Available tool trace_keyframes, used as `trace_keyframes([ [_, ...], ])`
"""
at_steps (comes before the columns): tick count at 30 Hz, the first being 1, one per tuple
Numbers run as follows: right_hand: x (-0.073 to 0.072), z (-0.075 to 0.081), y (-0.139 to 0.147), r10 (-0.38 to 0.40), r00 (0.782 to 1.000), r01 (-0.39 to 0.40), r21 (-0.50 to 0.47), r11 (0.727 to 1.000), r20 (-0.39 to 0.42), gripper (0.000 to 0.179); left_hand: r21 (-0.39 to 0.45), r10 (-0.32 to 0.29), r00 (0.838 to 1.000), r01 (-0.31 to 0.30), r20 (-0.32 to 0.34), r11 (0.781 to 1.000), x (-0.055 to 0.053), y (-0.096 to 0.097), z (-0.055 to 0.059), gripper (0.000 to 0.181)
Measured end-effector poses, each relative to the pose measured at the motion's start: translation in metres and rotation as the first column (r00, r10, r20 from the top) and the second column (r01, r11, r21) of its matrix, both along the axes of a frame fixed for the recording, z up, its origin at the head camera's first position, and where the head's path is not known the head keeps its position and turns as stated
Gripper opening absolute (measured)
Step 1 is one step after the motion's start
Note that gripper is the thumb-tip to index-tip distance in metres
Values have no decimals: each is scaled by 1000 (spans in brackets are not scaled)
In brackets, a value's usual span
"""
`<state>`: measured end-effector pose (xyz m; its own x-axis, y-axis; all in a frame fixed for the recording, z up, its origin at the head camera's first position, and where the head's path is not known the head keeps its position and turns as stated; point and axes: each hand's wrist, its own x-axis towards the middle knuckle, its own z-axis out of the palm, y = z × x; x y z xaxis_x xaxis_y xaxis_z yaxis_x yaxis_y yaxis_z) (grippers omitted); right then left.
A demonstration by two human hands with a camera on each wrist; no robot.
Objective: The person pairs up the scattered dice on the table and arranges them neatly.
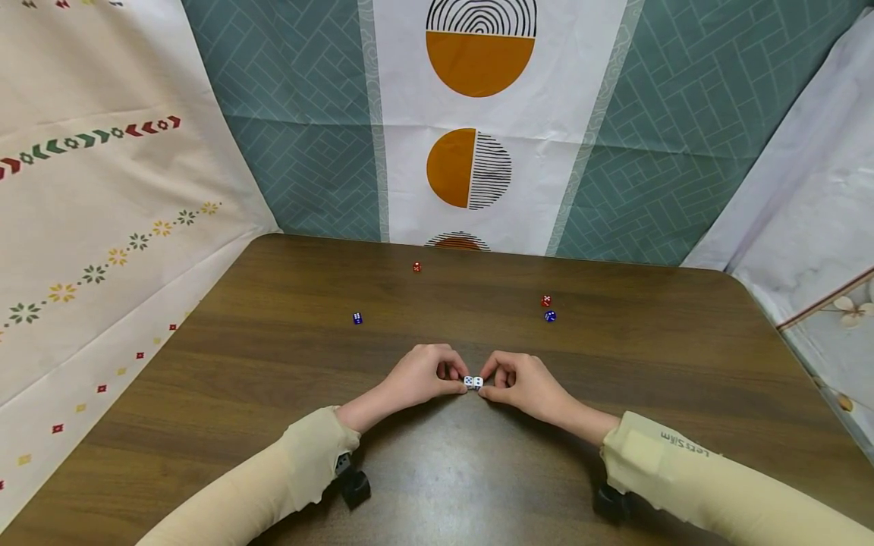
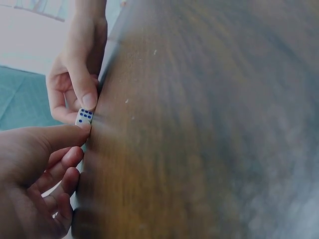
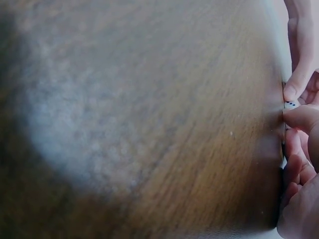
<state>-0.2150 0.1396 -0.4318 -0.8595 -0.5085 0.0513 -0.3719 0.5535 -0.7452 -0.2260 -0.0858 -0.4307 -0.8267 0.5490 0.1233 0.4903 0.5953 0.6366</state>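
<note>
Two white dice with dark pips touch side by side on the brown table, near its middle in the head view. My left hand (image 1: 425, 377) pinches the left white die (image 1: 468, 382) between thumb and forefinger. From the other side, my right hand (image 1: 524, 385) pinches the right white die (image 1: 479, 382) the same way. The left wrist view shows blue pips on white dice (image 2: 85, 115) between the two thumbs. Over in the right wrist view, only a small part of a white die (image 3: 290, 105) shows between the thumb tips; fingers hide the rest.
Farther back on the table (image 1: 649, 326) lie a red die (image 1: 417, 267) and a blue die (image 1: 357, 318) to the left. Another red die (image 1: 546, 301) sits just behind a second blue die (image 1: 550, 316) on the right. Patterned cloths (image 1: 314, 152) hang behind and beside the table.
</note>
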Motion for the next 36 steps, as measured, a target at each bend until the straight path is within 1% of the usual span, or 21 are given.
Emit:
trace_keyframes([
  [13, 1, 1, 0, -10, 1000, 10, 6, 1000, 3, 14, -5, -2, 1000, 2, -7, 1000, 0, 1, 0, 10],
  [20, 1, 1, 0, -1, 1000, 1, 10, 1000, 6, 14, -9, 3, 1000, -3, -16, 1000, 0, 1, 0, 10],
  [36, 0, -1, 2, 10, 1000, -10, -3, 1000, -1, 14, 0, 3, 1000, -3, 4, 1000, 1, 1, 0, 10],
])
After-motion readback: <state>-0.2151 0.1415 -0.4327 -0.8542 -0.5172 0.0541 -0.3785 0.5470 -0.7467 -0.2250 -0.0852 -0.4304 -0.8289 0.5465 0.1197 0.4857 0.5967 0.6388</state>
